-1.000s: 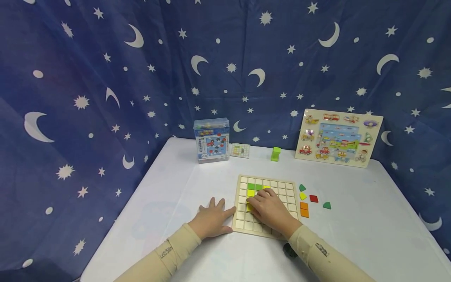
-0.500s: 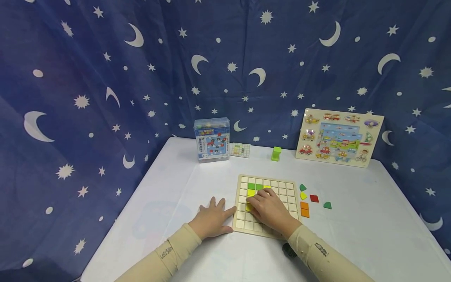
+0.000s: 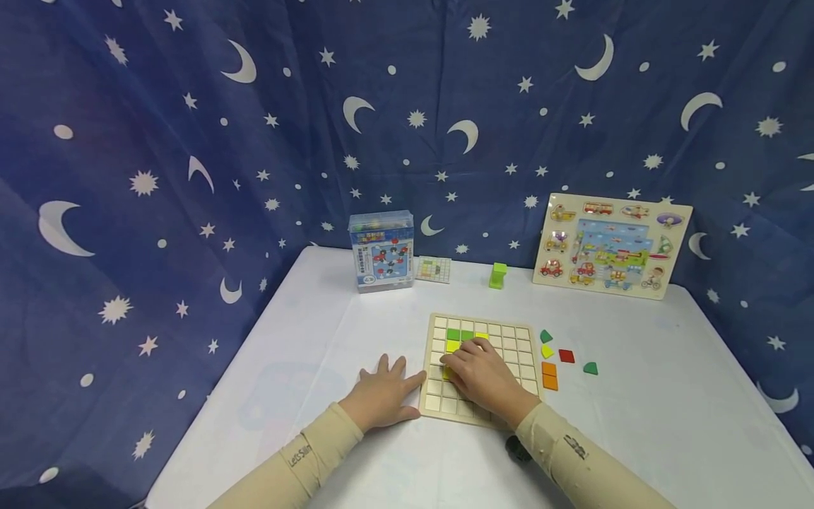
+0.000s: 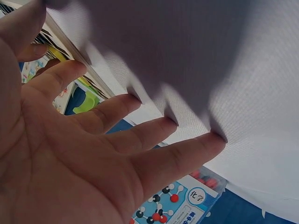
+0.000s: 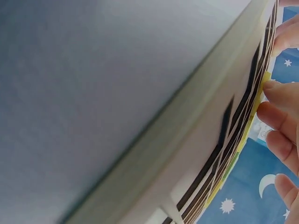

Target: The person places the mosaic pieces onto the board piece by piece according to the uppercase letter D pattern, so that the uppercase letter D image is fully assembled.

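Note:
A wooden grid board (image 3: 441,406) lies on the table with green tiles (image 3: 460,334) and yellow tiles (image 3: 453,346) set in its upper left squares. My right hand (image 3: 486,378) reaches over the board, thumb and curled fingers at a yellow tile (image 3: 447,373) in the left part. In the right wrist view the thumb and a finger meet at the yellow tile's edge (image 5: 256,103), low on the board. My left hand (image 3: 381,397) rests on the tablecloth with fingers spread, one fingertip at the board's left edge. The left wrist view shows its fingertips (image 4: 217,137) on the cloth.
Right of the board lie orange squares (image 3: 550,376), a red tile (image 3: 567,356), a yellow piece (image 3: 547,350) and green pieces (image 3: 591,368). Behind stand a clear toy box (image 3: 384,258), a small pattern card (image 3: 434,269), a green block (image 3: 498,276) and a vehicle picture puzzle (image 3: 543,244).
My right hand has shifted very slightly left over the yellow tile. The left hand has stayed in place, and the whole view has tipped a little.

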`<state>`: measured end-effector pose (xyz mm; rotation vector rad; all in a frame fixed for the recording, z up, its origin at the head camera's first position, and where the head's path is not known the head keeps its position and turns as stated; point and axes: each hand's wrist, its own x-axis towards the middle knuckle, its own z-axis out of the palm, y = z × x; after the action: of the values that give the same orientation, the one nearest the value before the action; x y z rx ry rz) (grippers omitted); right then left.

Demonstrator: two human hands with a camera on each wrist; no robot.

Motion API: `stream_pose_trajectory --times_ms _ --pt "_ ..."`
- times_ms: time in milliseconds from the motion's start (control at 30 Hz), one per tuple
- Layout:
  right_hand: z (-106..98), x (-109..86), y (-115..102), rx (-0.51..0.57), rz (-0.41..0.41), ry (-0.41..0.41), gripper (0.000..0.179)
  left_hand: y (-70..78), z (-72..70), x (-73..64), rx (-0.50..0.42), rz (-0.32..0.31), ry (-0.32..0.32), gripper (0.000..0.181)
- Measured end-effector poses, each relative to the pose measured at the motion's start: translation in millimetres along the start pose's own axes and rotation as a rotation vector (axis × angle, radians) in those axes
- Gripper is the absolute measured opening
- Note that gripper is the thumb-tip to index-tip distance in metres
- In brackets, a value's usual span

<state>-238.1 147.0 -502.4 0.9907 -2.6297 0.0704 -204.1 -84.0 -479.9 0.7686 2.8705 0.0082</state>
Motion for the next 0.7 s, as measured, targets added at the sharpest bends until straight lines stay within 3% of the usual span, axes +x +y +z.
stream_pose_trajectory --times_ms 367,700 --pt "-2.6 5.8 -1.0 0.034 -0.039 0.011 0.037 -0.8 0.9 1.2 0.021 0.001 0.005 0.068" --pt "-0.1 9.1 -1.1 0.085 -0.059 -0.002 0.028 -1.2 3.0 2.3 0.03 0.005 -0.003 0.069"
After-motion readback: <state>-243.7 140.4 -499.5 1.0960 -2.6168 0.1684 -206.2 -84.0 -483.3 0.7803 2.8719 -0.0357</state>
